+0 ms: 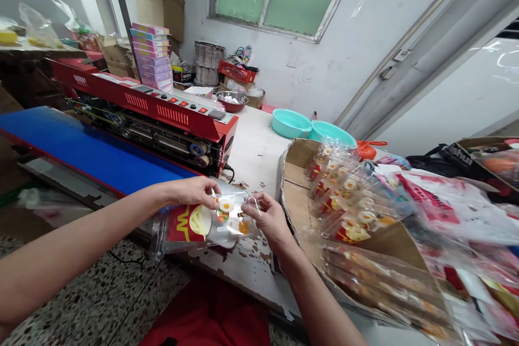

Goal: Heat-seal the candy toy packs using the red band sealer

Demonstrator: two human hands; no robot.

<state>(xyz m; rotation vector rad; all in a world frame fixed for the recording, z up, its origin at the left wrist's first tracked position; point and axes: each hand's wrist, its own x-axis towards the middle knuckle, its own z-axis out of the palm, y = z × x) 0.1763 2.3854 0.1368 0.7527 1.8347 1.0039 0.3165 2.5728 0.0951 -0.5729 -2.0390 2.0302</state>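
Observation:
A clear plastic bag (172, 246) lies across the front edge of the table, between my two hands. Inside it show a red piece with a yellow mark and a cream-coloured shape, plus small toy food pieces, one like a fried egg. My left hand (198, 193) pinches the bag's upper edge near the egg piece. On the other side, my right hand (267, 220) has thumb and fingers closed on the bag's right end. Right of my hands stands an open cardboard box (298, 173) holding several similar filled bags (344, 194).
A red sealing machine (170, 113) with a blue conveyor belt (101, 151) runs along the left. Two turquoise basins (290, 123) sit at the back of the white table (255, 143). Plastic bags (458, 205) are heaped at the right. Stacked purple boxes (154, 62) stand behind the machine.

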